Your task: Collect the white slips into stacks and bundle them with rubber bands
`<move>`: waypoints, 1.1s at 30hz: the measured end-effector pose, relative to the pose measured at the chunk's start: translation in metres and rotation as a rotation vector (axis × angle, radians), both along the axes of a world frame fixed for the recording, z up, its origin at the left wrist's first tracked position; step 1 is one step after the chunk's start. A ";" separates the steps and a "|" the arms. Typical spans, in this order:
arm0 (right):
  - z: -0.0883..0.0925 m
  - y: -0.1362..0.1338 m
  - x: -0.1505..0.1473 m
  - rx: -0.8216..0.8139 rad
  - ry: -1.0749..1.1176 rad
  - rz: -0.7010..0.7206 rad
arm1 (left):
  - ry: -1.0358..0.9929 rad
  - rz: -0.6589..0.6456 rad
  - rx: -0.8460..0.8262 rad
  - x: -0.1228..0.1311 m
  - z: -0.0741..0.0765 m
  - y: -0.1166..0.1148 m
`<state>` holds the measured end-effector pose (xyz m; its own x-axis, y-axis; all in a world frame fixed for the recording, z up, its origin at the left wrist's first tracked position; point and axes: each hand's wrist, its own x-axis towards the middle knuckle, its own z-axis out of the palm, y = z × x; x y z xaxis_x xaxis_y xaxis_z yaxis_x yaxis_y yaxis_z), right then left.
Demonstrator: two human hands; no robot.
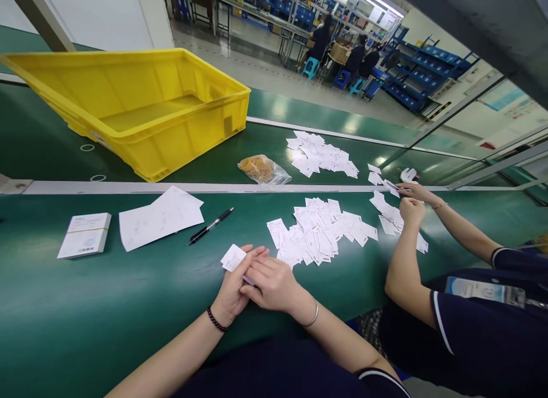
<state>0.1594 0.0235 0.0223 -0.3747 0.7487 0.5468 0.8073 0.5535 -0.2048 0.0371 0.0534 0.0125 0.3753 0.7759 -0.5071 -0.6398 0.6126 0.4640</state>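
Observation:
My left hand and my right hand meet over the green table, fingers closed around a small stack of white paper labels that sticks out above my left fingers. My right hand overlaps the left and presses on the stack. Just beyond them lies a loose pile of white labels. A black pen lies to the left of that pile.
A yellow bin stands at the back left. White sheets and a banded label bundle lie left. A bag of rubber bands and more labels lie farther back. A co-worker's hands handle labels at right.

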 end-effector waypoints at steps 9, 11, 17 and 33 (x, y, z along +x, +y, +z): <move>-0.006 0.053 0.122 -0.365 -0.165 -0.911 | 0.092 -0.039 -0.062 -0.001 0.009 0.002; -0.012 0.054 0.126 -0.357 -0.186 -0.925 | 0.087 -0.040 -0.058 -0.001 0.010 0.001; -0.015 0.046 0.110 -0.114 -0.142 -0.971 | 0.087 -0.033 -0.048 -0.001 0.010 0.001; -0.012 0.047 0.121 -0.356 -0.206 -0.974 | 0.067 -0.058 -0.022 0.000 0.008 0.002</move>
<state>0.2808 0.0707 0.0104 0.4134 0.8808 0.2310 0.9083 -0.4169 -0.0361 0.0370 0.0553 0.0202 0.3838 0.7425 -0.5490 -0.5713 0.6580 0.4905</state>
